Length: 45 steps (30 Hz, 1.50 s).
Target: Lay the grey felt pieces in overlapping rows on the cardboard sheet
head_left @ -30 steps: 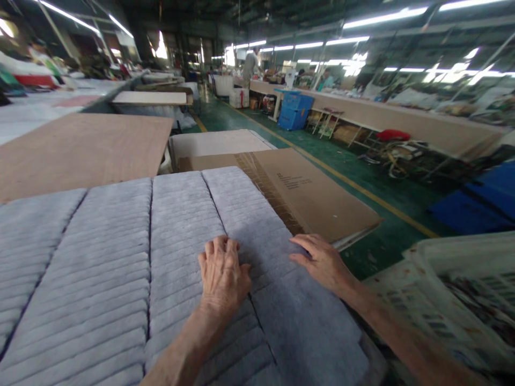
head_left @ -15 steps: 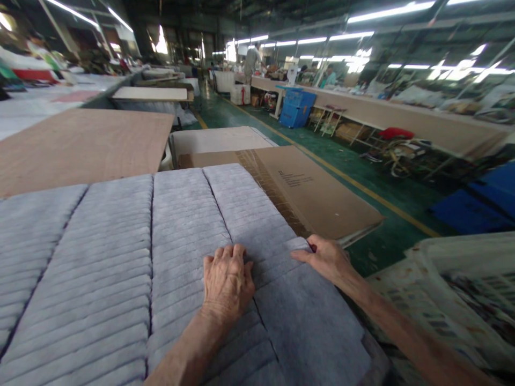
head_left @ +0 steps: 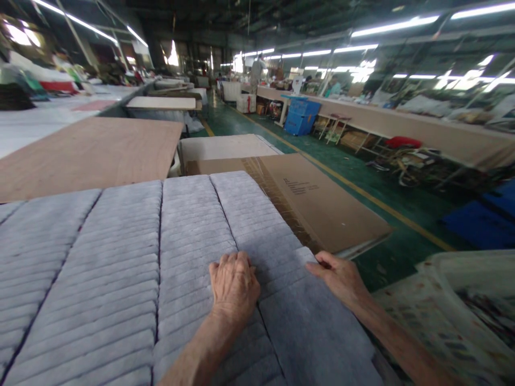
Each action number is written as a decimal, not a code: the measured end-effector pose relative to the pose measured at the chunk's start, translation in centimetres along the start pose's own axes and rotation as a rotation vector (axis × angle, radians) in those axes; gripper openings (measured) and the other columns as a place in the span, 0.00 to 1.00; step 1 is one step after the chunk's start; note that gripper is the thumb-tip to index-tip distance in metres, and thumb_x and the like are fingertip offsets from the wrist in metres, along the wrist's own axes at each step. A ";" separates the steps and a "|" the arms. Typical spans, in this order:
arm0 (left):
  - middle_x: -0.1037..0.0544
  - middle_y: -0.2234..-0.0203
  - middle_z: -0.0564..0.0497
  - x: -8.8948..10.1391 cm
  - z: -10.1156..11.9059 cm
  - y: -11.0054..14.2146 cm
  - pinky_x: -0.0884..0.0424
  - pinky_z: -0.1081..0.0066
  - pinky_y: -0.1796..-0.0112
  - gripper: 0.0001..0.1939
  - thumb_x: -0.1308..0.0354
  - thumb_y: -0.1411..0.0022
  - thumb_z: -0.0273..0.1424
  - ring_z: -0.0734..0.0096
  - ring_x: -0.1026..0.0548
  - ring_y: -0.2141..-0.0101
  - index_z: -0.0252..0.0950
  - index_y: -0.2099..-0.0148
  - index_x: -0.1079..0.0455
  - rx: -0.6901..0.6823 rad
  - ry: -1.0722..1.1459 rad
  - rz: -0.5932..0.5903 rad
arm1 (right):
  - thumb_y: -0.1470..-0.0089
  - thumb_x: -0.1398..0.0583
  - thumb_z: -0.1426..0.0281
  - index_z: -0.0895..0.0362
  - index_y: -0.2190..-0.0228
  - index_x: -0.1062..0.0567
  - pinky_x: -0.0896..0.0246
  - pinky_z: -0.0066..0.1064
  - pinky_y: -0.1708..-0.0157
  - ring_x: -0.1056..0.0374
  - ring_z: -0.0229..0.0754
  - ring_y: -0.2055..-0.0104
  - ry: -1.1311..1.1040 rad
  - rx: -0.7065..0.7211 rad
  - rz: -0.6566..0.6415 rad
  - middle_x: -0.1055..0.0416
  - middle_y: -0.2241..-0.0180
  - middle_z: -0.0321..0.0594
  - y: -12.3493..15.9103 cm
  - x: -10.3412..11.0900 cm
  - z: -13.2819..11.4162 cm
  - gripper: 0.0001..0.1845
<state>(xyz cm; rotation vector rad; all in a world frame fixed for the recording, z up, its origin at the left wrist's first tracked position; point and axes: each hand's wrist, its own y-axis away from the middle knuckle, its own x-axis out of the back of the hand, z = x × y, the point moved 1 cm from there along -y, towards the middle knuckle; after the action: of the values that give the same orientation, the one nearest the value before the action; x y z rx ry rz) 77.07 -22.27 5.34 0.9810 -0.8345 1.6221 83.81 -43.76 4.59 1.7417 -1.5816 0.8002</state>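
Note:
Rows of overlapping grey plush fabric pieces [head_left: 120, 268] cover the surface in front of me, with dark gaps between the rows. My left hand [head_left: 235, 284] rests on the right-hand rows, its fingers curled down into the plush at a gap; its fingertips are hidden. At the right edge, my right hand [head_left: 340, 276] pinches the corner of a grey plush piece [head_left: 302, 256] between thumb and fingers. This piece lies across the rightmost row, between the two hands. Nearer me, that row shows a smooth, broad plush surface [head_left: 309, 327].
Beyond the plush lies a flat cardboard sheet [head_left: 317, 198] with printing. A plywood board [head_left: 92, 155] is at the left. A white plastic basket [head_left: 426, 300] stands at the right. Blue crates [head_left: 301, 115] and a long covered table [head_left: 386, 118] line the green aisle.
The view has shifted slightly, so everything appears a little lower and further right. Both hands keep nearly the same places on the plush, the right still pinching the corner.

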 end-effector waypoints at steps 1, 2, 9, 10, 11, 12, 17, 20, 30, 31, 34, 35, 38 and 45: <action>0.25 0.70 0.51 -0.1 0.0 0.0 0.44 0.61 0.63 0.06 0.52 0.43 0.28 0.61 0.30 0.62 0.38 0.67 0.33 -0.002 -0.006 -0.003 | 0.62 0.46 0.53 0.55 0.82 0.33 0.50 0.28 0.76 0.41 0.39 0.76 -0.005 0.001 0.003 0.38 0.82 0.32 0.0 0.0 0.0 0.17; 0.25 0.70 0.51 -0.1 0.0 0.0 0.44 0.61 0.63 0.07 0.53 0.43 0.28 0.61 0.31 0.62 0.37 0.67 0.33 -0.008 -0.011 -0.008 | 0.62 0.46 0.53 0.55 0.82 0.33 0.50 0.28 0.76 0.41 0.39 0.76 -0.009 0.002 0.004 0.38 0.82 0.32 0.0 0.0 0.0 0.17; 0.26 0.69 0.48 0.0 0.1 -0.2 0.44 0.59 0.63 0.09 0.55 0.42 0.27 0.58 0.31 0.61 0.35 0.67 0.33 -0.035 -0.043 -0.046 | 0.63 0.46 0.53 0.55 0.84 0.36 0.54 0.28 0.78 0.46 0.36 0.78 -0.018 0.011 -0.041 0.43 0.84 0.30 0.1 0.5 -0.4 0.17; 0.26 0.69 0.48 0.0 0.1 -0.2 0.44 0.59 0.63 0.09 0.55 0.43 0.27 0.58 0.31 0.61 0.35 0.67 0.33 -0.038 -0.044 -0.050 | 0.63 0.46 0.54 0.55 0.84 0.36 0.54 0.28 0.78 0.46 0.36 0.78 -0.015 0.014 -0.046 0.44 0.84 0.30 0.0 0.6 -0.5 0.17; 0.26 0.69 0.48 0.0 0.2 -0.2 0.43 0.59 0.63 0.09 0.55 0.43 0.26 0.58 0.31 0.61 0.35 0.67 0.33 -0.042 -0.046 -0.054 | 0.64 0.46 0.54 0.56 0.85 0.37 0.54 0.28 0.78 0.46 0.36 0.78 -0.012 0.018 -0.051 0.44 0.84 0.30 -0.1 0.7 -0.5 0.17; 0.26 0.69 0.48 0.1 0.2 -0.2 0.43 0.59 0.63 0.09 0.55 0.43 0.26 0.57 0.31 0.61 0.35 0.67 0.33 -0.045 -0.047 -0.058 | 0.64 0.46 0.54 0.56 0.85 0.37 0.54 0.27 0.78 0.46 0.36 0.78 -0.008 0.022 -0.056 0.44 0.84 0.30 -0.2 0.7 -0.6 0.17; 0.26 0.69 0.46 0.2 0.2 -0.2 0.42 0.57 0.64 0.10 0.56 0.43 0.26 0.55 0.30 0.61 0.34 0.68 0.33 -0.056 -0.053 -0.051 | 0.63 0.46 0.54 0.56 0.84 0.35 0.53 0.27 0.79 0.45 0.36 0.80 0.020 0.053 -0.071 0.43 0.85 0.30 -0.4 0.7 -0.5 0.17; 0.26 0.69 0.46 0.1 0.2 -0.2 0.42 0.57 0.64 0.10 0.55 0.43 0.26 0.55 0.30 0.61 0.34 0.68 0.33 -0.063 -0.049 -0.035 | 0.61 0.46 0.55 0.56 0.84 0.35 0.52 0.27 0.80 0.43 0.36 0.80 0.049 0.080 -0.047 0.42 0.85 0.30 -0.4 0.5 -0.4 0.16; 0.26 0.64 0.48 1.0 -1.6 0.3 0.35 0.62 0.61 0.11 0.51 0.42 0.25 0.62 0.32 0.61 0.37 0.58 0.32 -0.115 0.293 0.230 | 0.43 0.50 0.59 0.61 0.52 0.32 0.48 0.42 0.47 0.43 0.49 0.47 0.318 0.526 0.301 0.35 0.51 0.47 4.0 -0.7 -1.2 0.24; 0.27 0.62 0.47 1.3 -2.0 0.7 0.34 0.61 0.61 0.13 0.51 0.42 0.24 0.62 0.32 0.60 0.36 0.56 0.32 -0.163 0.313 0.278 | 0.40 0.52 0.61 0.60 0.49 0.34 0.49 0.41 0.45 0.46 0.48 0.45 0.369 0.642 0.283 0.37 0.48 0.45 5.0 -1.2 -1.5 0.22; 0.27 0.59 0.46 2.1 -2.9 2.7 0.32 0.59 0.59 0.15 0.52 0.42 0.22 0.63 0.32 0.60 0.34 0.53 0.33 -0.301 0.241 0.321 | 0.38 0.53 0.63 0.58 0.44 0.40 0.50 0.43 0.44 0.55 0.47 0.39 0.464 0.796 0.150 0.46 0.42 0.42 7.5 -2.7 -1.9 0.23; 0.27 0.58 0.46 2.2 -3.2 3.7 0.32 0.59 0.59 0.15 0.52 0.42 0.22 0.63 0.31 0.59 0.34 0.53 0.33 -0.345 0.188 0.304 | 0.38 0.53 0.63 0.58 0.43 0.42 0.50 0.45 0.43 0.58 0.48 0.38 0.486 0.816 0.098 0.49 0.41 0.42 8.1 -3.2 -1.9 0.24; 0.28 0.53 0.45 2.1 -3.7 6.9 0.31 0.58 0.56 0.18 0.54 0.42 0.22 0.62 0.32 0.54 0.32 0.49 0.36 -0.491 0.021 0.267 | 0.38 0.53 0.62 0.56 0.41 0.47 0.53 0.51 0.43 0.64 0.52 0.37 0.562 0.845 -0.004 0.56 0.38 0.41 8.8 -4.1 -1.6 0.26; 0.32 0.48 0.37 0.2 -4.9 11.2 0.30 0.59 0.56 0.23 0.53 0.42 0.31 0.54 0.34 0.48 0.26 0.46 0.39 -0.703 -0.348 0.353 | 0.40 0.50 0.57 0.51 0.40 0.49 0.56 0.59 0.45 0.69 0.59 0.37 0.590 0.881 -0.070 0.64 0.37 0.46 8.9 -3.4 -1.8 0.30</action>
<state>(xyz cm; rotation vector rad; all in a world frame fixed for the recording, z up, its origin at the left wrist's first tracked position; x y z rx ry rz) 65.19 -20.52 2.83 0.6262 -1.7477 1.2803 74.59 -40.88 3.47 1.8147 -0.7872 1.9558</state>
